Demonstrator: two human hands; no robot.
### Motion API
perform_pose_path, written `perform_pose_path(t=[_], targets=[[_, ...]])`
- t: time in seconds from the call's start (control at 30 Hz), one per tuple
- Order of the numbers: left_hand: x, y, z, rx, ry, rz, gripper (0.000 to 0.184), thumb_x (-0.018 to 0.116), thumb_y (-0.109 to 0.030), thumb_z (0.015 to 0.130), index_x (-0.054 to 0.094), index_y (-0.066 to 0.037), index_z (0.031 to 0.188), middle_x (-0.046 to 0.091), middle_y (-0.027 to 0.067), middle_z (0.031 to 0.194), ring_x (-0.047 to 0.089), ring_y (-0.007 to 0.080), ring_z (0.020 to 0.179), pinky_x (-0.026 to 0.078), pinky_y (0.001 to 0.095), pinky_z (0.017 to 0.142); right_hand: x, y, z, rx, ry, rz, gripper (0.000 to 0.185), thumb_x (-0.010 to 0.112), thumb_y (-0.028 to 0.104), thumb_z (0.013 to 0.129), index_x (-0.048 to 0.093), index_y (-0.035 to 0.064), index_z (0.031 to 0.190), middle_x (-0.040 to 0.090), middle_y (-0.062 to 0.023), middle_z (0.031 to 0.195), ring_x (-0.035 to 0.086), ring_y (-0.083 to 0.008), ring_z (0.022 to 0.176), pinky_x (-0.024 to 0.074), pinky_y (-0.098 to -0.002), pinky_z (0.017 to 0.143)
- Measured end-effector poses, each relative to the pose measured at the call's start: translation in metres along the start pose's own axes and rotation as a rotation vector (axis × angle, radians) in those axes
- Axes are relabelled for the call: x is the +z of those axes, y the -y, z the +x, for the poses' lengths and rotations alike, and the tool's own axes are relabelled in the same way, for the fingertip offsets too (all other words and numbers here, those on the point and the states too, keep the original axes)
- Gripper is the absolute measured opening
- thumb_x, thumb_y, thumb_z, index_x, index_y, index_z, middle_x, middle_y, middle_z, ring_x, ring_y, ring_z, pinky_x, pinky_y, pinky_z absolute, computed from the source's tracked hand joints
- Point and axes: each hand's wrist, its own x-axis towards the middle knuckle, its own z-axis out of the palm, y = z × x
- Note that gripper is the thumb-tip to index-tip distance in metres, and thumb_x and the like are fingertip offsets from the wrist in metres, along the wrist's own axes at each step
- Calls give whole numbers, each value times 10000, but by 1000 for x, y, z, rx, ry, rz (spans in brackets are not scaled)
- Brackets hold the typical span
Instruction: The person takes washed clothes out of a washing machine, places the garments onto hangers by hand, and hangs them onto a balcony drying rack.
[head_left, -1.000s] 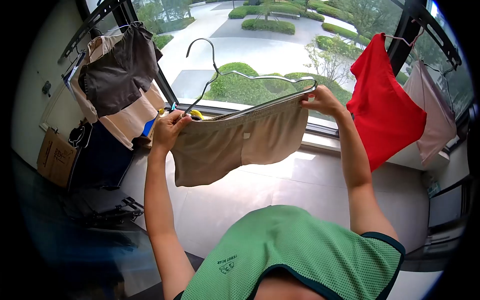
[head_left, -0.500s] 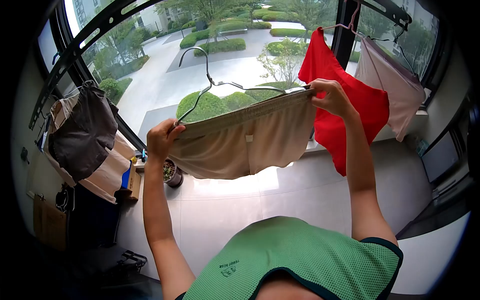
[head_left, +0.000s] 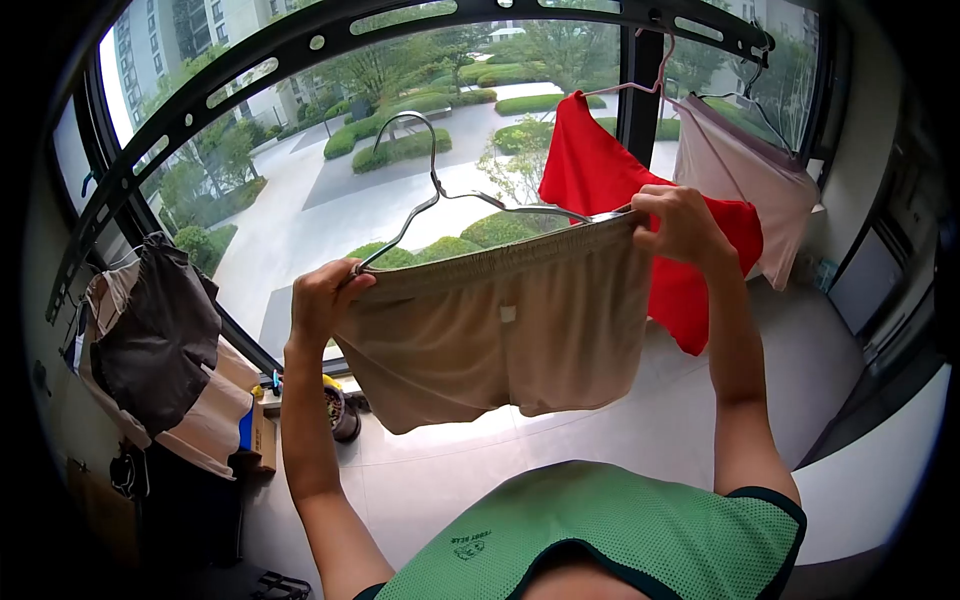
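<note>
Beige shorts [head_left: 500, 330] hang spread out between my two hands, with a metal hanger [head_left: 436, 190] inside the waistband and its hook pointing up. My left hand [head_left: 325, 300] is closed on the left end of the waistband and the hanger's corner. At the right end, my right hand [head_left: 680, 225] pinches the waistband; the hanger's right corner is hidden there. Behind my right hand a red garment [head_left: 600, 160] hangs from a pink hanger [head_left: 662, 75].
A dark perforated rail [head_left: 317, 42] arches across the window. Dark grey shorts [head_left: 160, 340] and pale clothes hang at the left, a pale pink cloth [head_left: 745, 180] at the right. Below the window stand a plant pot [head_left: 345, 415] and a cardboard box [head_left: 263, 440].
The view has tilted up and turned, bringing more of the rail into sight. The beige shorts' front now faces me more fully, and the hanger's right part has gone behind the waistband.
</note>
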Motion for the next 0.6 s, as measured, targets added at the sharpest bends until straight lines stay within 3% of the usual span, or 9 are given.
perform_pose_path(t=[0.07, 0.4, 0.47, 0.5, 0.53, 0.6], targets=[[2, 15, 3, 12, 13, -49, 213, 684, -223, 727, 638, -39, 824, 593, 107, 663, 567, 256, 555, 439, 307, 517, -8, 9, -1, 17, 138, -66, 116, 556, 116, 576, 513, 26, 635, 534, -88, 625, 536, -246, 584, 445, -352, 562], [2, 37, 29, 204, 116, -62, 238, 669, -265, 740, 627, -38, 796, 621, 93, 702, 593, 259, 582, 456, 313, 511, -20, 54, -11, 70, 206, -134, 148, 550, 152, 604, 468, 30, 585, 499, -89, 576, 523, -242, 560, 419, -366, 546], [11, 30, 39, 322, 59, -53, 238, 659, -280, 748, 621, -47, 772, 618, 77, 686, 590, 253, 580, 452, 313, 504, -13, 56, -12, 181, 105, 155, 151, 558, 111, 605, 449, 7, 593, 477, -109, 591, 499, -236, 544, 408, -344, 543], [17, 25, 43, 354, 54, -56, 232, 661, -282, 742, 613, -56, 751, 608, 74, 671, 584, 256, 575, 444, 320, 500, -6, 59, -14, 159, 52, 327, 107, 562, 65, 658, 479, 1, 681, 476, -83, 628, 469, -179, 532, 399, -303, 546], [21, 25, 45, 355, 53, -67, 232, 661, -282, 742, 613, -56, 751, 608, 74, 671, 584, 256, 575, 444, 320, 500, -4, 70, -14, 165, 57, 319, 107, 562, 65, 658, 479, 1, 681, 476, -83, 628, 469, -179, 532, 399, -303, 546], [32, 30, 48, 277, -54, -89, 224, 667, -282, 733, 606, -66, 733, 592, 83, 656, 572, 272, 568, 437, 328, 498, 1, 93, -16, 365, 12, 582, 120, 551, 36, 729, 499, 23, 837, 497, -34, 680, 463, -108, 576, 404, -267, 569]])
